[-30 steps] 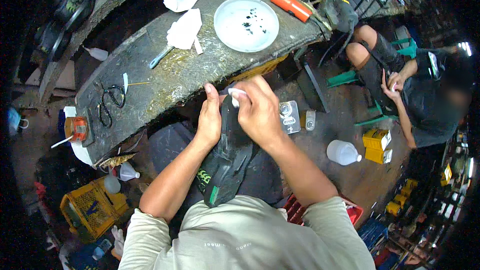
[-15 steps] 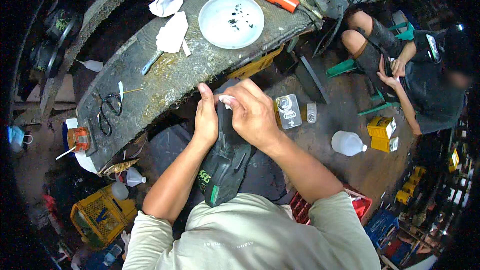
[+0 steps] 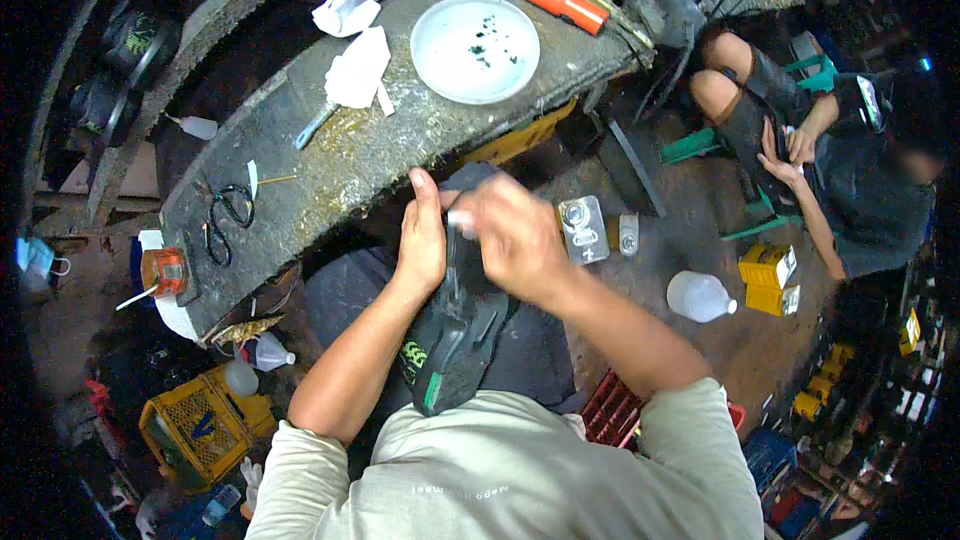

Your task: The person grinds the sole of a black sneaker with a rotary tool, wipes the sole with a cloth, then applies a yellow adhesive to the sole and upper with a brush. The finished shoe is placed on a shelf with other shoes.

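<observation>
Black shoe (image 3: 458, 345) sits partly behind the right hand (image 3: 515, 238), near the workbench (image 3: 385, 162).

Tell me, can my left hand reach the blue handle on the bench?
Probably yes: nothing visible stands between your left hand and the blue handle, though the hand would likely leave the black shoe.

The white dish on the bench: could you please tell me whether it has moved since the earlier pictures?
No; against the bench, the white dish keeps its place beside the orange cylinder.
</observation>
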The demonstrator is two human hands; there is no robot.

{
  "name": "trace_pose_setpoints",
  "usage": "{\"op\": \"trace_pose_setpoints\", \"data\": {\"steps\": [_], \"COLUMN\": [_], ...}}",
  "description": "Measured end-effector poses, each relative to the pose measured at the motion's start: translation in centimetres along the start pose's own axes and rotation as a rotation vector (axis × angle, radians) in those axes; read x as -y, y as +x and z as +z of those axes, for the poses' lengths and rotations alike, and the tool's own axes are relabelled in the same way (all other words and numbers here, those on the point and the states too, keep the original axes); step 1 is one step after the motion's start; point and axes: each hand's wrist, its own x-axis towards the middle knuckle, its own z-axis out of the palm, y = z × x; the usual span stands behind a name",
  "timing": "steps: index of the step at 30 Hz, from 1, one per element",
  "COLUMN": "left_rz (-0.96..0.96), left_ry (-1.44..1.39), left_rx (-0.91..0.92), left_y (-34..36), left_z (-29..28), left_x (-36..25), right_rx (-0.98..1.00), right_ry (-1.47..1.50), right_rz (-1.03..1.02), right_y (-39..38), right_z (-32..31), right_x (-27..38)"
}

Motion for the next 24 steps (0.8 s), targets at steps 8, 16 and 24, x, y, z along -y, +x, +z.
{"op": "trace_pose_setpoints", "data": {"steps": [8, 16, 24], "left_rz": [-0.176, -0.024, -0.012], "left_ry": [-0.084, 0.042, -0.309], "left_rx": [-0.023, -0.062, 0.196], "left_y": [0.2, 0.2, 0.1], "left_z": [0.0, 0.2, -0.8], "left_x": [0.7, 0.6, -0.6], "right_rx": [0.001, 0.043, 0.284], "right_ry": [0.057, 0.146, 0.243], "right_rz": [-0.333, -0.425, -0.348], "right_y": [0.8, 1.0, -1.3], "right_z": [-0.1, -0.9, -2.2], "right_x": [-0.9, -0.1, 1.2]}}
